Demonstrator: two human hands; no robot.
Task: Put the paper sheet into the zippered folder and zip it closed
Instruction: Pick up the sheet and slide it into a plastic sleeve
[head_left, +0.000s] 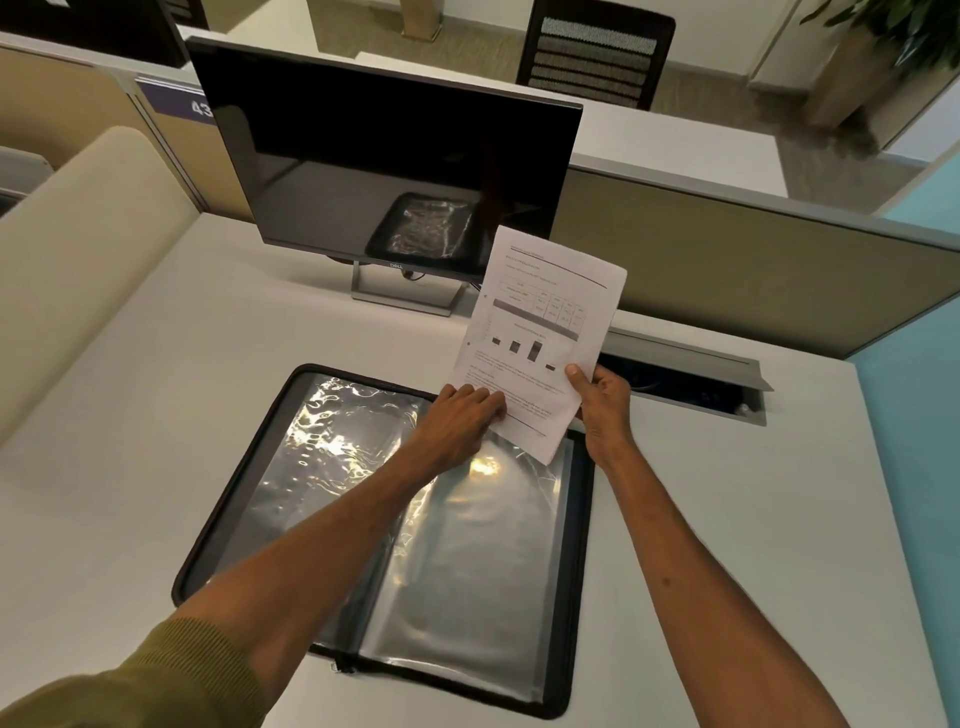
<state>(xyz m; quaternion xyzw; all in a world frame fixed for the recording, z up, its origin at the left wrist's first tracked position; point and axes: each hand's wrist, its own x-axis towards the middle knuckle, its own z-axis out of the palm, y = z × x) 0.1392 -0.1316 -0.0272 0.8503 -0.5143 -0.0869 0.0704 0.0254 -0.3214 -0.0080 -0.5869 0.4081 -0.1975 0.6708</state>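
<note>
Folder (467, 597) lies open, unzipped, mid-desk (156, 415), near its front edge, monitor (363, 156) behind. Left hand (460, 415) grasps the sheet (545, 322) at its lower left edge, fingers curled over the printed face. Right hand (602, 405) pinches the lower right edge, thumb on top; sheet is tilted up over the folder's far right corner.

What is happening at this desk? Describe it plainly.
A person holds a white printed paper sheet above an open black zippered folder with clear plastic sleeves, lying flat on the pale desk. The right grip pinches the sheet's lower right edge; the left grip holds its lower left. The sheet is not in yet, and the zip is open.
</note>
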